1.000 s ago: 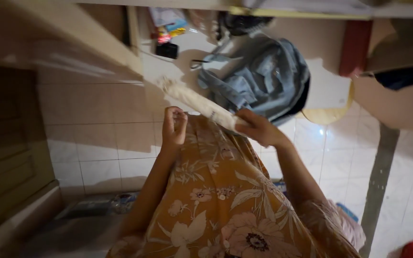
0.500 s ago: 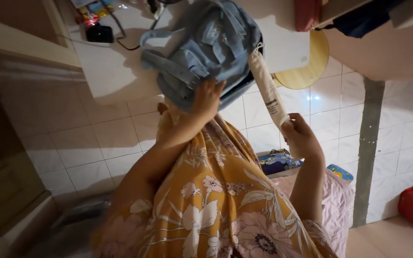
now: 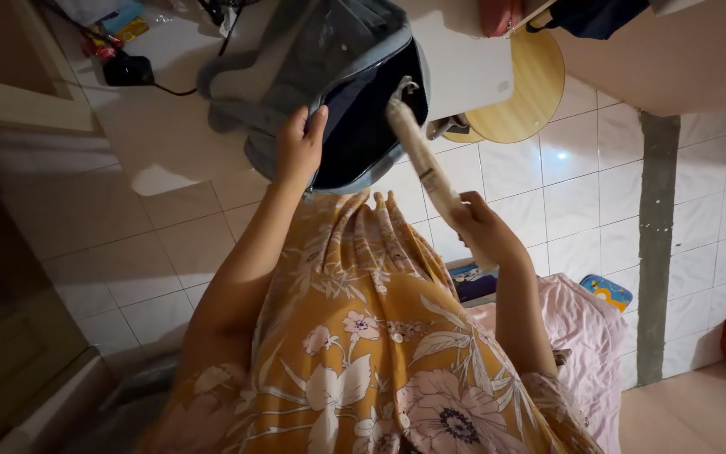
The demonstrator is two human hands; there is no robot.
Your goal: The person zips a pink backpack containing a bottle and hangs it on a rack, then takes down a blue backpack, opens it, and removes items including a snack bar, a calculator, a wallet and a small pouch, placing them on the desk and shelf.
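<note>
While the left hand (image 3: pixel 298 151) grips the near rim of the blue backpack (image 3: pixel 329 80), its fingers curled over the edge and thumb set against the fabric so that the mouth gapes wide, the right hand (image 3: pixel 479 229) is wrapped around the lower end of a long cream-coloured roll (image 3: pixel 424 164). The roll's long axis runs up and to the left from that hand, slanting away from the person's body, and its far tip, which carries a small drawstring or loop, sits right at the edge of the backpack's dark opening (image 3: pixel 363 118). So the opening lies ahead of and to the left of the right hand, in line with the roll's length, while the left hand is the one already touching the backpack. The backpack rests on a white surface (image 3: pixel 170 126), tilted toward the person. Farther back on that surface a black charger block (image 3: pixel 123 69) with a cable lies near some colourful packets. To the right a round wooden stool (image 3: pixel 523 88) stands on the white tiled floor (image 3: pixel 581 193), and a pink cloth (image 3: pixel 586 328) lies lower down beside the person's orange floral garment (image 3: pixel 371 336).
</note>
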